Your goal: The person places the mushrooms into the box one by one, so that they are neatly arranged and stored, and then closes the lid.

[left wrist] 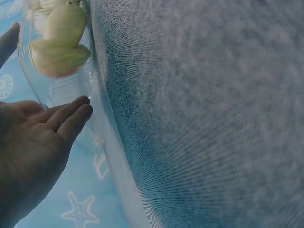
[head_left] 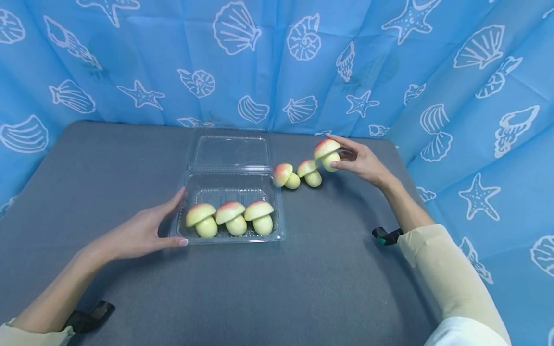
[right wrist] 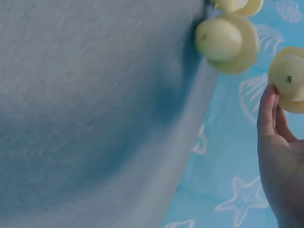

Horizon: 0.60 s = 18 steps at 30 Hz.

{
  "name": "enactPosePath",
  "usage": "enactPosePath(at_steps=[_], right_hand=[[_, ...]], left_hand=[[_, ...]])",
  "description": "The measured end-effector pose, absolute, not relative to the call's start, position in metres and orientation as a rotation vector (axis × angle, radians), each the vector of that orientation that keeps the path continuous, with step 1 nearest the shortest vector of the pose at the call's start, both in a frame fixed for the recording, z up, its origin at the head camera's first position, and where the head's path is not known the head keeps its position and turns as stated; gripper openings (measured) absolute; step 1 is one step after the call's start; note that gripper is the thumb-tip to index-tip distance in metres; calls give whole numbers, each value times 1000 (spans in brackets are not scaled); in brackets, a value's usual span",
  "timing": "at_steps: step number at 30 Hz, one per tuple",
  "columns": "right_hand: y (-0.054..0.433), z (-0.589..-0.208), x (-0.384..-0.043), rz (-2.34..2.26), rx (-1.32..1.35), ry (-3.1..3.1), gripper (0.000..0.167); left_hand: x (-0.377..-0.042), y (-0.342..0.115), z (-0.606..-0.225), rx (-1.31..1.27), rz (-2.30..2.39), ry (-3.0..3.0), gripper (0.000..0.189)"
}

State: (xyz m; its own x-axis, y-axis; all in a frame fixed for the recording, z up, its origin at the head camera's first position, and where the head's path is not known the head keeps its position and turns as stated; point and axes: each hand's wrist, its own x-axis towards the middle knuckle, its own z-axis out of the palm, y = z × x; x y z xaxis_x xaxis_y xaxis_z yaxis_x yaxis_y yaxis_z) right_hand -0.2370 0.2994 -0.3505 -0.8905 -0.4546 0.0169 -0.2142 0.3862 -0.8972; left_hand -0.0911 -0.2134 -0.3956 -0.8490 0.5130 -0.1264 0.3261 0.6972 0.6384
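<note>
In the head view a clear plastic clamshell box [head_left: 229, 240] lies with its lid [head_left: 233, 151] folded back. Three toy mushrooms, pale yellow with reddish-tinged caps, sit in a row along its near side; the leftmost mushroom [head_left: 206, 227] is closest to my left hand [head_left: 138, 230]. That hand's thumb and straight fingers rest against the box's left edge. My right hand [head_left: 361, 161] pinches another mushroom [head_left: 327, 150] and holds it above the table, right of the box. In the right wrist view, fingertips meet the held mushroom [right wrist: 289, 78] near its stem.
Two more mushrooms stand on the grey table [head_left: 303, 288] between box and right hand: one mushroom [head_left: 283, 175] beside the box's right edge, another mushroom [head_left: 309, 173] next to it. A blue curtain [head_left: 268, 72] with white shells hangs behind the table and at the right.
</note>
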Motion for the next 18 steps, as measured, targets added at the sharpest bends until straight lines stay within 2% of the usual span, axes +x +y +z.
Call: enactPosePath(at_steps=[18], right_hand=[[241,-337,-230,-1506,-836,2263,70]], left_hand=[[-90,-210,-393,631,893,2600,115]])
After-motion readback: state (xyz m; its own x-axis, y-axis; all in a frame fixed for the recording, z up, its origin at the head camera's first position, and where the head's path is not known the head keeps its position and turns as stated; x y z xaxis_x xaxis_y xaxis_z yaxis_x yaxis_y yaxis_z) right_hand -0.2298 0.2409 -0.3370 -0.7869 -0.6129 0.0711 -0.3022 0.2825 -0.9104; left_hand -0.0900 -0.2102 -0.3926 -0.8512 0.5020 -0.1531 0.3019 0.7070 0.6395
